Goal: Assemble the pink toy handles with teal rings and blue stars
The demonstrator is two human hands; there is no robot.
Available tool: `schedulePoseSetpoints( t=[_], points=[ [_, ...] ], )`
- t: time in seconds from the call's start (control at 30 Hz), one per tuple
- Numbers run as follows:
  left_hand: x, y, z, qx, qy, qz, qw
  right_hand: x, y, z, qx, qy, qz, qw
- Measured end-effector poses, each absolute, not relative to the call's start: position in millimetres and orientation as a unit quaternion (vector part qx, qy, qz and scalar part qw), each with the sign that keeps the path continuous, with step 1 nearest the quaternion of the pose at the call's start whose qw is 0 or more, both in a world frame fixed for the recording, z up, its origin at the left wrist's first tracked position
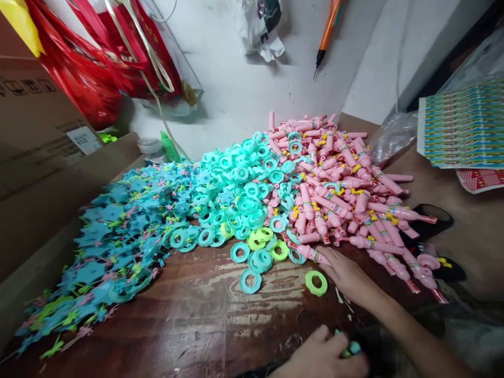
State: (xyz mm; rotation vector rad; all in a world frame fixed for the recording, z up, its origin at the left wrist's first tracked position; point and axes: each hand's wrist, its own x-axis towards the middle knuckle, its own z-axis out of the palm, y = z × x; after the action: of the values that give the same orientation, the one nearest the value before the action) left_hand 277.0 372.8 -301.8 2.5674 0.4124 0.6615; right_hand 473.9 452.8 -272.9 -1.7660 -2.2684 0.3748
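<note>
At the near edge of the pink heap, my right hand (346, 275) has its fingers closed around the end of a pink toy stick (309, 254); the stick has a coloured label and points left. Low in the picture my left hand (321, 357) is blurred and curled. A small teal piece (352, 348) pokes out from it, its kind unclear. Between the hands and the heaps lies a lime-green scalloped ring (316, 283) flat on the wooden table (189, 320). Teal rings (250, 281) lie loose just left of it.
A heap of teal rings (236, 173) fills the middle back, pink sticks (338, 178) the right, flat blue pieces with small pink and green bits (114, 226) the left. An orange electric screwdriver (329, 26) hangs above. Cardboard (35, 136) borders the left; sticker sheets (460, 126) are at right.
</note>
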Motion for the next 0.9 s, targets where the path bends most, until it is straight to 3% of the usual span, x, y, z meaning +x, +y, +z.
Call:
schedulePoseSetpoints(
  t=[0.1, 0.33, 0.53, 0.63, 0.77, 0.83, 0.9],
  points=[
    [307.8, 368.4, -320.5, 0.956, 0.183, 0.173, 0.149, 463.9, 453.0, -279.2, -0.615, -0.758, 0.160, 0.144],
    [283.8, 389.7, -302.4, 0.958, 0.148, 0.194, 0.148, 464.9, 457.8, -287.5, -0.612, -0.733, 0.219, 0.200],
    [257.2, 404.7, -289.5, 0.892, 0.392, 0.178, 0.141, 477.5, 458.3, -284.3, -0.613, -0.707, 0.244, 0.255],
    [256.8, 400.0, -277.8, 0.868, 0.364, 0.227, 0.249, 475.9, 452.9, -292.8, -0.636, -0.660, 0.224, 0.331],
    [253.3, 405.0, -257.7, 0.598, 0.425, 0.385, 0.560, 458.7, 430.6, -296.7, -0.658, -0.588, 0.216, 0.418],
    [244.5, 417.3, -247.7, 0.344, 0.449, 0.478, 0.672, 445.5, 414.4, -287.3, -0.637, -0.605, 0.262, 0.400],
    [234.0, 430.8, -238.4, 0.147, 0.428, 0.551, 0.701, 429.6, 398.3, -274.5, -0.604, -0.663, 0.297, 0.329]
  ],
)
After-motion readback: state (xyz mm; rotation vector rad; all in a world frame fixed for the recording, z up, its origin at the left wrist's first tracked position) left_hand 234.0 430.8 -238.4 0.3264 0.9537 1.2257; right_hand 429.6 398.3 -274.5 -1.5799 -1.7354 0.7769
